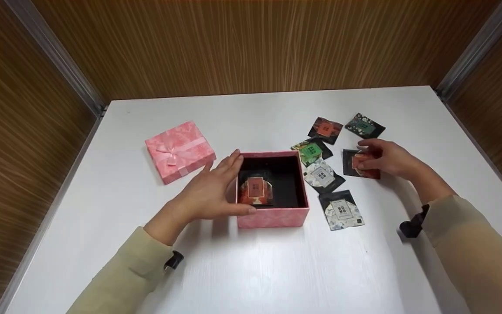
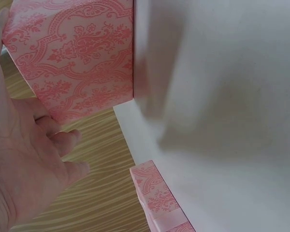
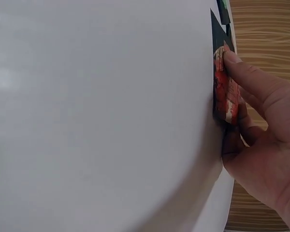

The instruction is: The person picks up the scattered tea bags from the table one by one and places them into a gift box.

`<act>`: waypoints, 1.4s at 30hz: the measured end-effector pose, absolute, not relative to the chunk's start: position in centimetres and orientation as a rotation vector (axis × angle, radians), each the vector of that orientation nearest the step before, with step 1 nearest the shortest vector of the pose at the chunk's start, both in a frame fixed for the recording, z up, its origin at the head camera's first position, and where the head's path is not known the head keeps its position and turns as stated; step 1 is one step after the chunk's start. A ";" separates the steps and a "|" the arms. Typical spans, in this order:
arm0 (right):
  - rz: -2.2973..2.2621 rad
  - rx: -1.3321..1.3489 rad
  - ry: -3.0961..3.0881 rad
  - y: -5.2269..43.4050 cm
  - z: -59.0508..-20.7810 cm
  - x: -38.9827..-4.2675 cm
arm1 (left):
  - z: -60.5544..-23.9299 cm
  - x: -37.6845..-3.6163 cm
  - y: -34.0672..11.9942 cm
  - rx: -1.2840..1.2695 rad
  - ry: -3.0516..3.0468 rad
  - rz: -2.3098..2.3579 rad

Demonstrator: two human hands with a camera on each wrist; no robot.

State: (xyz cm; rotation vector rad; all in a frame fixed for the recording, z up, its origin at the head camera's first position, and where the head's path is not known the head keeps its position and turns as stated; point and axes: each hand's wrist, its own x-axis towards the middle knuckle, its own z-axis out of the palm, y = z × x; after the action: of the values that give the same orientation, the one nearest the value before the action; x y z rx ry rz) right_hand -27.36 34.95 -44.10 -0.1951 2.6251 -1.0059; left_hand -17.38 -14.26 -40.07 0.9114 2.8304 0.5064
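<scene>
A pink patterned gift box (image 1: 273, 218) with a black inside sits uncovered in the middle of the white table. My left hand (image 1: 209, 192) rests against its left side, thumb along the near rim and fingers extended at the far left corner. In the left wrist view the box's patterned wall (image 2: 82, 58) fills the upper left, beside the loosely bent fingers. A red-labelled sachet (image 1: 256, 189) lies inside at the left. On the right, my right hand (image 1: 390, 159) pinches a red-and-black sachet (image 1: 350, 168), its thumb across the printed face (image 3: 221, 92) and fingers behind.
The pink lid (image 1: 179, 150) with a ribbon bow lies back left. Right of the box are a green sachet (image 1: 312, 150), two white floral sachets (image 1: 320, 175), a red-labelled one (image 1: 326, 129) and a dark floral one (image 1: 365, 126). Wood-grain panels (image 1: 259, 48) surround the table.
</scene>
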 end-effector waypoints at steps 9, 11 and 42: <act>-0.909 -0.180 2.707 35.9 -43.7 -26.7 | -39.9 -17.3 -14.2 0.909 2.825 0.510; -0.908 -0.172 2.712 36.2 -43.5 -26.5 | -39.9 -17.3 -14.2 0.902 2.824 0.508; -1.288 -0.096 2.675 36.9 -39.2 -23.7 | -40.0 -17.4 -14.1 0.859 2.829 0.464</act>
State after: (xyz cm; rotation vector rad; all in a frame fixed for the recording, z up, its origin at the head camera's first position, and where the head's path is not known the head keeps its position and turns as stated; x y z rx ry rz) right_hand -23.75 36.88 -39.21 -0.0958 2.6751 -1.2879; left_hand -17.41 -14.07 -39.98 0.8589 2.8293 0.4636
